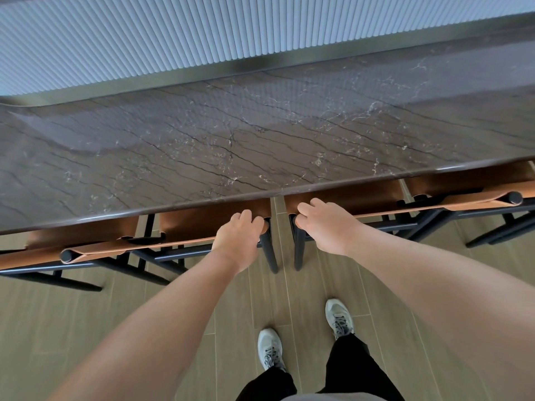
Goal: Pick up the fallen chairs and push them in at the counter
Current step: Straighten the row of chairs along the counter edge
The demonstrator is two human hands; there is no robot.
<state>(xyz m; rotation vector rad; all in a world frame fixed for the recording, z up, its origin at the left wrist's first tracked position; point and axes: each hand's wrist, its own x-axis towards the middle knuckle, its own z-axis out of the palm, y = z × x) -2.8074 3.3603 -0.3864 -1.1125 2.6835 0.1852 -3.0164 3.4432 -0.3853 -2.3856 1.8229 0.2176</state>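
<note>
Two chairs with tan leather seats and dark metal frames stand upright, tucked under the dark marble counter (260, 134). My left hand (238, 235) grips the right end of the left chair's backrest (162, 244). My right hand (324, 224) grips the left end of the right chair's backrest (405, 208). The two gripped corner posts stand side by side with a narrow gap between them. Most of each seat is hidden under the counter's front edge.
More chairs of the same kind stand under the counter at the far left (31, 256) and far right (477, 195). A ribbed pale wall (202, 33) rises behind the counter. My feet in grey sneakers (338, 316) stand on the wood-plank floor (86, 328).
</note>
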